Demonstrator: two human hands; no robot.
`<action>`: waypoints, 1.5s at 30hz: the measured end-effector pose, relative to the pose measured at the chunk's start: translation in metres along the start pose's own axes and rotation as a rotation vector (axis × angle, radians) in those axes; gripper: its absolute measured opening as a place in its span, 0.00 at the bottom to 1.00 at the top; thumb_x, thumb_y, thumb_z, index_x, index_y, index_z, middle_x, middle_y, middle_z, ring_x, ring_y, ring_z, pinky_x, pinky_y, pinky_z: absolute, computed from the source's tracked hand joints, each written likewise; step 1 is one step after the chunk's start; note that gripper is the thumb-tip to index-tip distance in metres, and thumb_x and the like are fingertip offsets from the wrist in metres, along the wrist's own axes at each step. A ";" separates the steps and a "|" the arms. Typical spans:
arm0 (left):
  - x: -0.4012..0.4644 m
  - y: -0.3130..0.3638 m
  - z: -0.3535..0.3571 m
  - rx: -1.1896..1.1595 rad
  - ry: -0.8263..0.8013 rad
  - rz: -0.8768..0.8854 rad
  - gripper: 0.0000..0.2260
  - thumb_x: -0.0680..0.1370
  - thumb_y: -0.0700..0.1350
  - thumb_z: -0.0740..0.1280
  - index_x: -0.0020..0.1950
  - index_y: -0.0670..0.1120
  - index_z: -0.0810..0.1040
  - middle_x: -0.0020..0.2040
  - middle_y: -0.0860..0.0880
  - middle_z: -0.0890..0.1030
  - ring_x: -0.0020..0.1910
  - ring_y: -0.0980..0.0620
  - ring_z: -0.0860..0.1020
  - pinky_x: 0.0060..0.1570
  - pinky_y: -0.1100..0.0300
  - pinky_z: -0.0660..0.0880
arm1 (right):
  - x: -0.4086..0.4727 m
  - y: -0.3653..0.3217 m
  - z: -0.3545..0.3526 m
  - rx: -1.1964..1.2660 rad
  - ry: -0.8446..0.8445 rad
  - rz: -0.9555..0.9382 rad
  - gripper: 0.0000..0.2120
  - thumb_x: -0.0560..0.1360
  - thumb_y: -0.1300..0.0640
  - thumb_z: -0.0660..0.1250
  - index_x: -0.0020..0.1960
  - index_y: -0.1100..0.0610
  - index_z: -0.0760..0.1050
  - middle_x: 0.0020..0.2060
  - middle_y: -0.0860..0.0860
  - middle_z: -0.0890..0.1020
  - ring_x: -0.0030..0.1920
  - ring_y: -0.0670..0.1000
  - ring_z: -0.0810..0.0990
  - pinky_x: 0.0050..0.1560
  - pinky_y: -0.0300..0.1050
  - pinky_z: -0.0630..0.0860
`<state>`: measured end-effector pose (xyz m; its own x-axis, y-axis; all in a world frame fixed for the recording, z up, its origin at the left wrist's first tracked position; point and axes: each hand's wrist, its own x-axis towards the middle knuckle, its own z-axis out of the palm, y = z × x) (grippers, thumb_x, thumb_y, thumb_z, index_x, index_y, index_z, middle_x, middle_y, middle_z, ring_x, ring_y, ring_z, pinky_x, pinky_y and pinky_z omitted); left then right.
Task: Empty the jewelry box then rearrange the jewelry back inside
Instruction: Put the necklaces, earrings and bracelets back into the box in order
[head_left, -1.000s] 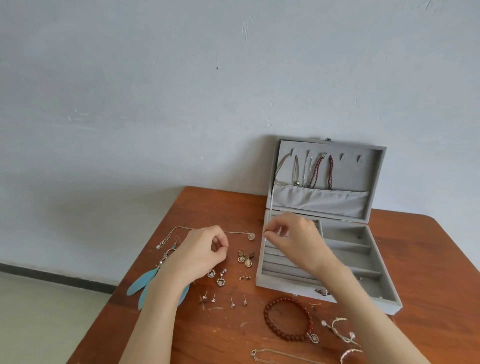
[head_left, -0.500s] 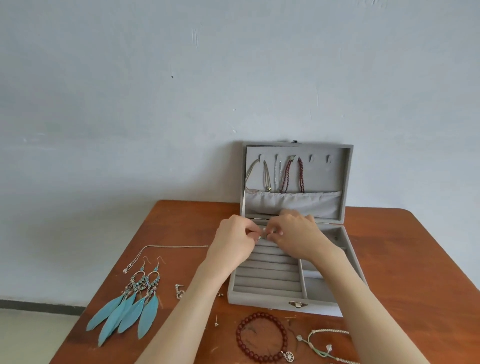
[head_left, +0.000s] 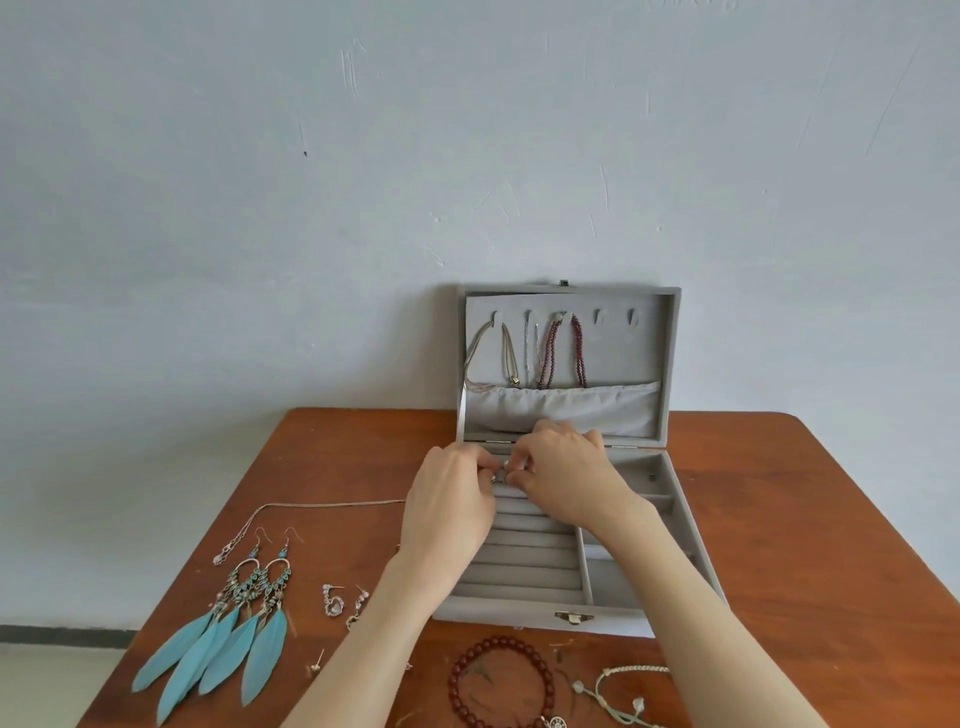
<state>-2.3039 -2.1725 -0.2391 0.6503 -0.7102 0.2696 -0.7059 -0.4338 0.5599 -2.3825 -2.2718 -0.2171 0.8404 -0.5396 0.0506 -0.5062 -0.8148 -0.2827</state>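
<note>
An open grey jewelry box (head_left: 540, 616) stands on the wooden table (head_left: 805, 545), its lid upright with necklaces (head_left: 550, 353) hanging inside. Over the far end of the box's padded ring rolls, my left hand (head_left: 449, 512) and my right hand (head_left: 566, 478) meet fingertip to fingertip. Together they pinch a small silvery piece (head_left: 501, 477), too small to identify. The rolls nearer me look bare.
Blue feather earrings (head_left: 228, 629) lie at the table's left with a thin chain (head_left: 311, 506) behind them. Small earrings (head_left: 343, 605) and a stud (head_left: 317, 660) sit near my left forearm. A red bead bracelet (head_left: 501, 680) and a pale cord bracelet (head_left: 618, 691) lie in front of the box.
My left hand left the earrings on the table and came to the box, joining my right hand at the ring rolls. The view swung so the box now sits centred.
</note>
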 end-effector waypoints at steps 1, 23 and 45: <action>0.001 0.000 0.000 -0.020 -0.005 -0.010 0.10 0.78 0.40 0.61 0.54 0.48 0.80 0.52 0.48 0.80 0.53 0.51 0.75 0.47 0.61 0.71 | 0.000 0.000 0.000 0.006 0.005 0.001 0.11 0.77 0.52 0.61 0.56 0.52 0.78 0.56 0.52 0.74 0.61 0.53 0.70 0.61 0.50 0.61; 0.001 -0.006 0.000 0.158 0.067 0.157 0.09 0.78 0.41 0.62 0.54 0.46 0.81 0.50 0.50 0.81 0.51 0.51 0.68 0.49 0.60 0.70 | 0.000 0.002 0.002 0.060 0.071 0.016 0.07 0.75 0.55 0.62 0.50 0.52 0.78 0.53 0.50 0.76 0.58 0.52 0.72 0.58 0.48 0.62; -0.049 -0.056 -0.073 0.015 0.071 0.251 0.08 0.77 0.43 0.65 0.55 0.49 0.79 0.46 0.58 0.77 0.49 0.59 0.74 0.48 0.71 0.66 | -0.055 -0.041 0.009 0.128 0.255 -0.237 0.10 0.76 0.55 0.64 0.55 0.54 0.78 0.51 0.51 0.79 0.56 0.54 0.75 0.58 0.49 0.66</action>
<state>-2.2760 -2.0735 -0.2266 0.4716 -0.7563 0.4534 -0.8517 -0.2573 0.4566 -2.4064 -2.2071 -0.2169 0.8478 -0.3877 0.3619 -0.2614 -0.8992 -0.3508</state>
